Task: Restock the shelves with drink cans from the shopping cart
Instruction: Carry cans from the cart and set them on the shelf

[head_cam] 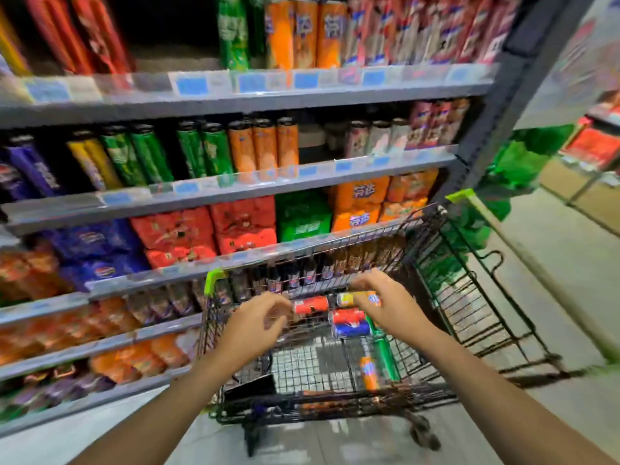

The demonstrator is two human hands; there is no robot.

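Two hands are held over the cart [469, 297]: left hand [258, 322] loosely curled, nothing gripped; right hand [385, 302] curled at a yellow can [347, 298], grip can't be told (blur). Other cans [349, 323] are lying in the cart, shelves [235, 186] just beside.

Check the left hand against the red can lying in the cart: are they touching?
Cannot tell. In the head view the left hand hangs with curled fingers just left of the red can, but motion blur hides whether any gap separates them.
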